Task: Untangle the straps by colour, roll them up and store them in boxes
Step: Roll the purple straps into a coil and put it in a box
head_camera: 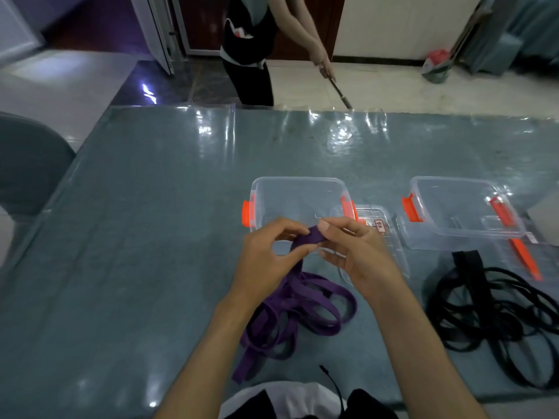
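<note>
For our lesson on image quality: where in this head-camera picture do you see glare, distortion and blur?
Head view: white glare streaks the clear plastic cover at the table's far edge; wide-angle distortion bows that edge; the standing person behind is soft; both hands, left and right, and the purple strap they pinch look fairly sharp.

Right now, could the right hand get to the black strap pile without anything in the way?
Probably yes. The black strap pile lies on the table just right of the right hand, nothing between them, but that hand is pinching the purple strap.
</note>
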Demonstrator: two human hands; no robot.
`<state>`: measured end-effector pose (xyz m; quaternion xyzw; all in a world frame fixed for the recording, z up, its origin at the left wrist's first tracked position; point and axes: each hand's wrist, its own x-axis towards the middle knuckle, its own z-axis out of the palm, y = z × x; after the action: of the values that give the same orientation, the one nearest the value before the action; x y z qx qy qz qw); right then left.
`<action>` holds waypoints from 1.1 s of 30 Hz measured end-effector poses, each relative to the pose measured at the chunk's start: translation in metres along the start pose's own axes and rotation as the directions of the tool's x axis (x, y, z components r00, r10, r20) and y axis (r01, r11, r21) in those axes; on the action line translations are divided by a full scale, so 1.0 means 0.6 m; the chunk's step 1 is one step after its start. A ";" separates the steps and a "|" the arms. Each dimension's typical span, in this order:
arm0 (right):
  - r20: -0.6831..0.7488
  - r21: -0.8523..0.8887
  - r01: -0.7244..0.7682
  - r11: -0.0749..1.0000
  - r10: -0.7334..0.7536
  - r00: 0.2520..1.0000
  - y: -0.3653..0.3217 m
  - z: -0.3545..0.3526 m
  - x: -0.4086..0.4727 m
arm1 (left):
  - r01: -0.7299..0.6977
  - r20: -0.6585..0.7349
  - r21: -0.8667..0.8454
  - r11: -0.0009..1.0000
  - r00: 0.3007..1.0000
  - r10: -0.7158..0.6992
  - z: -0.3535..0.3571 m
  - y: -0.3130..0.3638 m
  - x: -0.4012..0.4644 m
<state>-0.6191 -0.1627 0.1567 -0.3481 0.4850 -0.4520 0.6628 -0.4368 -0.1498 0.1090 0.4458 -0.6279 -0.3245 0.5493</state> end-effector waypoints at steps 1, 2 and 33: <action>-0.006 0.021 -0.035 0.999 0.035 0.999 0.003 0.000 0.005 | -0.003 -0.017 -0.008 1.000 1.000 0.003 0.002 -0.002 0.001; -0.011 0.034 -0.060 0.998 0.060 0.998 0.006 0.000 0.010 | -0.008 -0.044 -0.018 1.000 0.999 0.007 0.004 -0.003 0.001; 0.078 -0.141 0.478 0.867 -0.472 0.878 0.000 0.035 0.014 | 0.114 -0.203 -0.294 0.949 0.963 -0.178 0.019 0.032 0.029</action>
<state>-0.5978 -0.1704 0.1602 -0.5166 0.4047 -0.5545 0.5117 -0.4521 -0.1594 0.1308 0.4432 -0.4739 -0.3970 0.6491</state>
